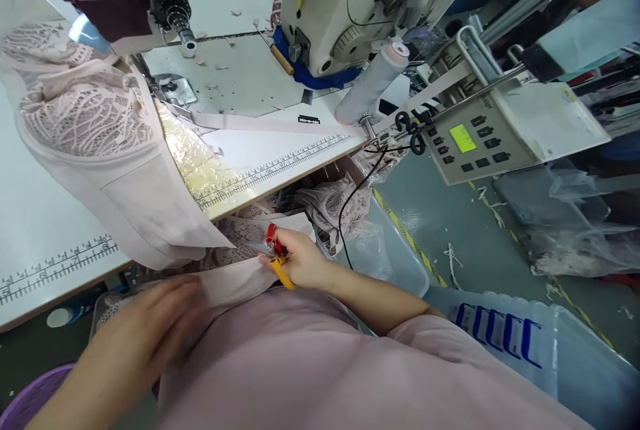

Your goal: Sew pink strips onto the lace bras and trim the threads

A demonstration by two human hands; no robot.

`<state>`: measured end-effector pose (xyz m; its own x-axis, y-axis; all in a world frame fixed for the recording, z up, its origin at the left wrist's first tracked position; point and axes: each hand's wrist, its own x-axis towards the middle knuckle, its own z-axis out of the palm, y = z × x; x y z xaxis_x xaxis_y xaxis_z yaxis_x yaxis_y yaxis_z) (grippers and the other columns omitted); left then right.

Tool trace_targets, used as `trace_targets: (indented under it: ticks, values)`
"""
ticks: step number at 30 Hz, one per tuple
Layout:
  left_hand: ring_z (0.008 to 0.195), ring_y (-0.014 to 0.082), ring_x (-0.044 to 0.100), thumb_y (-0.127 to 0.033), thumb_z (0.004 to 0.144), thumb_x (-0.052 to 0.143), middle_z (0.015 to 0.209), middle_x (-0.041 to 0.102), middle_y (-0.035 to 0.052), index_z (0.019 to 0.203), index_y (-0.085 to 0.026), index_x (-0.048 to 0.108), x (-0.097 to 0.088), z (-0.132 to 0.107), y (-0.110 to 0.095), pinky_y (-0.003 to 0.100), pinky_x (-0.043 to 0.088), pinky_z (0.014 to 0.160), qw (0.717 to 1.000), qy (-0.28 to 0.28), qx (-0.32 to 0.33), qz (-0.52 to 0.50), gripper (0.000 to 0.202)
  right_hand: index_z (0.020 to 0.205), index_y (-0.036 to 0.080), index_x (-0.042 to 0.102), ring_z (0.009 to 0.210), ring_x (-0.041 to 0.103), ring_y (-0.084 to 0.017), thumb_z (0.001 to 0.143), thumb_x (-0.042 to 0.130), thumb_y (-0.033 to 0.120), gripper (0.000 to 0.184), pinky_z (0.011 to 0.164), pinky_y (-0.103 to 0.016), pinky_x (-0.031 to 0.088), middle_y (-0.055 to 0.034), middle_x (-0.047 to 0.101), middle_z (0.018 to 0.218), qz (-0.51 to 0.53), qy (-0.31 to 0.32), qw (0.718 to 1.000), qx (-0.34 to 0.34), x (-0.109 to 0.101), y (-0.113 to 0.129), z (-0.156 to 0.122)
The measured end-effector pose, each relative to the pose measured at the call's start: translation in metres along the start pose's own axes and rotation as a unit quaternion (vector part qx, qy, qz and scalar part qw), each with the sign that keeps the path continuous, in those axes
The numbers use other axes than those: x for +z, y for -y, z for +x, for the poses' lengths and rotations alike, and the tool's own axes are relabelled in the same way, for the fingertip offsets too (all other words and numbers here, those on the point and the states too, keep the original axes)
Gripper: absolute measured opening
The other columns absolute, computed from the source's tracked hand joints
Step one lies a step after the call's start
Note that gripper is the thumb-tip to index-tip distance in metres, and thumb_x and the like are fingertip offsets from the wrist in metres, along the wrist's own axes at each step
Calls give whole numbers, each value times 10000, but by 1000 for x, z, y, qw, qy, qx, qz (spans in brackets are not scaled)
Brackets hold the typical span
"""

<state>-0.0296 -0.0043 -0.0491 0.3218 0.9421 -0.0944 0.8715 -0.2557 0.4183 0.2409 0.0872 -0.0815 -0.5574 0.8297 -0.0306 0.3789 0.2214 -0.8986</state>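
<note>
A garment-sewing workshop: an industrial sewing machine (320, 17) fills the top of the frame above a ruler-edged table (55, 200), with a thread cone (373, 83) and lit control box (483, 140) toward the upper right, a lace-panelled garment (90, 117) at left, yellow floor tape (403, 227) at right

Pale pink lace garment (133, 180), fabric band (237, 282) and scissors (281, 270).
Garment: patterned lace with smooth plain borders; lies bunched over the left part of the worktop (25, 217), its plain end hanging past the front edge to a pointed corner. Fabric band: plain, pale pink, slantwise beyond that edge, off the worktop; whether joined to the garment, cannot be told. Scissors: small, one red handle, one orange-yellow, handles spread; held beyond the front edge, blades pointing left, near the garment's corner.
</note>
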Motion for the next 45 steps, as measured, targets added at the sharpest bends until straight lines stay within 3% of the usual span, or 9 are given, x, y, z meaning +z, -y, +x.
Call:
trace_targets:
  ticks: [2,4,10,21,28,31,35,40,45]
  values:
    - [1023,211,656,-407,914,450,1169,681,26,1154,-285,629,2,12,-25,296,523,851,996,-62,53,-46,324,762,213,457,625,460,-129,711,610,192,162,582,-229,378,15,535,716,-10,14,1000,-5,-2,4,0]
    - [945,214,675,-401,909,461,1069,707,60,1100,-233,651,7,31,-42,290,535,783,990,-100,59,-80,318,760,213,449,626,456,-124,701,614,159,184,579,-222,372,20,530,723,-14,27,999,-13,-4,9,0]
    - [674,175,653,-393,886,478,716,680,21,768,-228,689,19,70,-51,245,500,570,971,-16,-5,-239,293,780,209,458,646,469,-118,722,671,222,220,579,-211,376,27,539,736,30,45,999,-8,-4,18,2]
    - [597,161,595,-401,839,485,676,655,3,737,-221,620,12,69,-58,244,463,536,965,-32,-70,-250,247,786,202,476,653,503,-136,761,653,556,397,586,-241,406,-16,598,764,88,14,996,15,-7,13,0]
    - [743,155,628,-341,875,538,839,657,10,923,-228,609,25,66,-55,228,484,599,974,-80,17,-210,142,745,198,469,607,428,-107,726,675,598,450,550,-225,363,34,493,668,121,16,991,49,-4,16,1]
    - [786,151,613,-274,890,513,836,623,20,848,-220,586,24,68,-58,243,495,677,970,-83,53,-223,100,727,199,450,579,397,-97,711,692,601,469,525,-221,341,52,456,630,130,37,988,78,-5,17,-1]
    - [806,144,600,-249,889,509,863,623,30,795,-212,557,18,70,-61,242,489,709,953,-50,24,-299,112,728,212,387,615,462,-105,730,672,610,489,553,-228,382,35,519,686,156,96,979,84,-15,15,0]
    - [770,148,593,-312,889,523,876,624,43,759,-205,557,13,62,-58,230,494,634,900,8,-66,-430,172,717,228,337,640,445,-131,681,709,624,545,575,-255,375,9,494,738,-33,191,981,-3,-39,4,10]
    - [694,140,590,-277,864,562,745,593,19,733,-199,562,8,54,-57,202,480,568,884,-25,-90,-457,152,710,206,412,639,442,-140,717,682,639,511,574,-252,335,-11,519,756,-174,280,943,-54,-46,-3,12]
